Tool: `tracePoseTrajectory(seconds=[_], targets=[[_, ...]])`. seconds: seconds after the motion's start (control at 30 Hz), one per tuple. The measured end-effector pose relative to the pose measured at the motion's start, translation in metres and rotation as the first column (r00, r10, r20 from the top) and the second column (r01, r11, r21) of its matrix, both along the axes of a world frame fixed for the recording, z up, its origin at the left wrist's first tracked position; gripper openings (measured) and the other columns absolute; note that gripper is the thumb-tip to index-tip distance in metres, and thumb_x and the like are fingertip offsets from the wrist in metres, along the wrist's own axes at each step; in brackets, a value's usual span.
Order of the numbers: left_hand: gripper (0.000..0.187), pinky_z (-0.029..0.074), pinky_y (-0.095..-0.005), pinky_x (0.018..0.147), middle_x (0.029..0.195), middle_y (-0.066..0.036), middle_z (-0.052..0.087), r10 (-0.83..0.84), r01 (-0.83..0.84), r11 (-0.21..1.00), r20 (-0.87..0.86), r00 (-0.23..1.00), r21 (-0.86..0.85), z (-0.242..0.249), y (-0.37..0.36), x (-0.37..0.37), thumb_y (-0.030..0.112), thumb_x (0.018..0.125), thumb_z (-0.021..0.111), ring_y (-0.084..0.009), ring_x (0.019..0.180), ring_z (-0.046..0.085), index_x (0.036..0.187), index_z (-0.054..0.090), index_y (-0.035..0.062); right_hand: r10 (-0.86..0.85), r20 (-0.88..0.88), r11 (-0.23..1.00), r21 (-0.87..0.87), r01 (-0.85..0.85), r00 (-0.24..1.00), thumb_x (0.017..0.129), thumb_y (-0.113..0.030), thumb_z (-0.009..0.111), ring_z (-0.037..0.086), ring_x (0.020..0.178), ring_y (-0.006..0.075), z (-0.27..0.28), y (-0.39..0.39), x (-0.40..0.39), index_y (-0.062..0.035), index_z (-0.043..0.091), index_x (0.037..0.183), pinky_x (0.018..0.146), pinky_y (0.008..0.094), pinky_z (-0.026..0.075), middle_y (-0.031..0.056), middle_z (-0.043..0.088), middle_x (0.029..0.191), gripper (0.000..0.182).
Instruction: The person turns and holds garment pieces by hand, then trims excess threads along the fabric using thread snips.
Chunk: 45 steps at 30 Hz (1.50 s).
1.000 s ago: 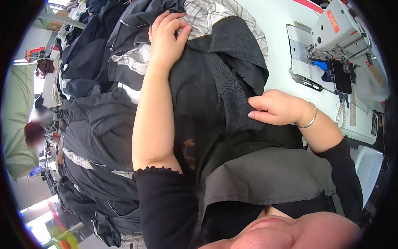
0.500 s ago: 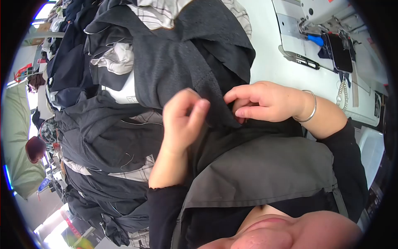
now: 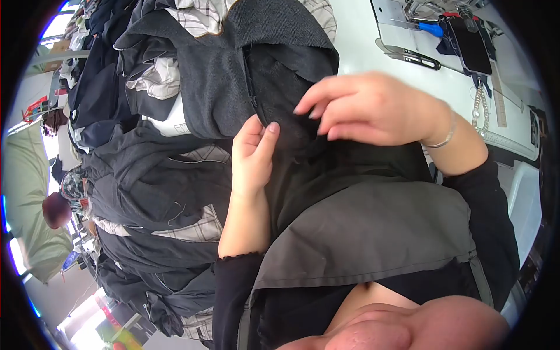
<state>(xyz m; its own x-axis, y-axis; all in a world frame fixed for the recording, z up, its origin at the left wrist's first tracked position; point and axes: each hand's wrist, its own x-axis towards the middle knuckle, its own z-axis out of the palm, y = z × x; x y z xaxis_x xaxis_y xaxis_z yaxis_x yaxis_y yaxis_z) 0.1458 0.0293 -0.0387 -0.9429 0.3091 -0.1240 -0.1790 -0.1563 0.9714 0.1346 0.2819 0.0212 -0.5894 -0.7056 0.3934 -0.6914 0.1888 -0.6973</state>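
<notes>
A dark grey knit garment (image 3: 233, 81) lies across my lap and the pile in front of me. My left hand (image 3: 254, 153) pinches a folded edge of it between thumb and fingers, near the middle of the view. My right hand (image 3: 373, 108), with a silver bangle on the wrist, hovers just right of it. Its fingers are spread and point left, tips resting on the dark cloth. A grey apron (image 3: 373, 233) covers my lap below both hands.
A heap of dark jackets with plaid linings (image 3: 157, 192) fills the left side. The white sewing table (image 3: 361, 52) at top right carries a black phone (image 3: 469, 49), a blue-handled tool (image 3: 431, 28) and a black clip (image 3: 408, 55). Another person (image 3: 55, 210) sits far left.
My left hand came down from the top of the pile and took the fabric edge. My right hand let go of its pinch, lifted and spread over the cloth. The view shifted up.
</notes>
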Motion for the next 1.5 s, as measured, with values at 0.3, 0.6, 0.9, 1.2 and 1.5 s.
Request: tracePoseTrajectory(seconds=[0.3, 0.6, 0.9, 1.2, 1.5], targets=[[0.028, 0.046, -0.0305, 0.091, 0.118, -0.012, 0.058, -0.098, -0.022, 0.843, 0.192, 0.976, 0.538, 0.014, 0.001, 0.003, 0.002, 0.093, 0.046, -0.0179, 0.101, 0.058, 0.121, 0.049, -0.0021, -0.641, -0.391, 0.596, 0.286, 0.75, 0.66, 0.077, -0.01, 0.064, 0.053, 0.1, 0.0258, -0.011, 0.104, 0.035, -0.0024, 0.06, 0.1, 0.085, 0.0328, 0.043, 0.0081, 0.057, 0.105, 0.025], [0.018, 0.043, -0.0227, 0.085, 0.098, -0.002, 0.062, 0.149, -0.139, 0.93, -0.004, 0.989, 0.341, 0.002, 0.009, 0.008, 0.002, 0.092, 0.051, -0.0085, 0.09, 0.056, 0.11, 0.054, 0.0018, -0.677, -0.415, 0.472, 0.389, 0.791, 0.608, 0.082, -0.009, 0.059, 0.054, 0.094, 0.0263, -0.034, 0.119, 0.034, -0.0032, 0.058, 0.106, 0.084, 0.0324, 0.043, 0.0078, 0.055, 0.097, 0.024], [0.031, 0.041, -0.0229, 0.087, 0.108, -0.006, 0.059, 0.153, -0.13, 0.938, -0.048, 0.987, 0.322, 0.005, 0.01, 0.011, -0.004, 0.09, 0.049, -0.0105, 0.096, 0.055, 0.121, 0.047, -0.0018, -0.486, 0.397, 0.817, -0.111, 0.566, 0.779, 0.096, -0.012, 0.045, 0.051, 0.087, 0.0064, -0.002, 0.053, 0.029, -0.0016, 0.054, 0.114, 0.071, 0.0227, 0.042, 0.0027, 0.058, 0.1, 0.023], [0.041, 0.041, -0.0246, 0.091, 0.119, -0.011, 0.055, 0.155, -0.163, 0.928, 0.05, 0.987, 0.334, 0.014, 0.018, 0.009, -0.008, 0.089, 0.046, -0.0122, 0.103, 0.053, 0.13, 0.041, -0.0029, -0.363, -0.336, 0.925, -0.018, 0.38, 0.869, 0.075, -0.013, 0.069, 0.055, 0.061, 0.0257, -0.012, -0.034, -0.026, -0.0037, 0.057, 0.101, 0.056, 0.0324, 0.045, 0.0092, 0.059, 0.077, 0.03], [0.042, 0.04, -0.0206, 0.087, 0.115, -0.006, 0.055, 0.111, -0.107, 0.948, 0.004, 0.994, 0.3, 0.002, 0.014, 0.009, -0.007, 0.09, 0.046, -0.0083, 0.101, 0.051, 0.131, 0.042, -0.0026, -0.435, -0.342, 0.896, -0.078, 0.437, 0.833, 0.075, -0.011, 0.069, 0.057, 0.062, 0.0234, -0.024, -0.032, -0.024, -0.0046, 0.058, 0.098, 0.055, 0.0307, 0.046, 0.0071, 0.057, 0.072, 0.026]])
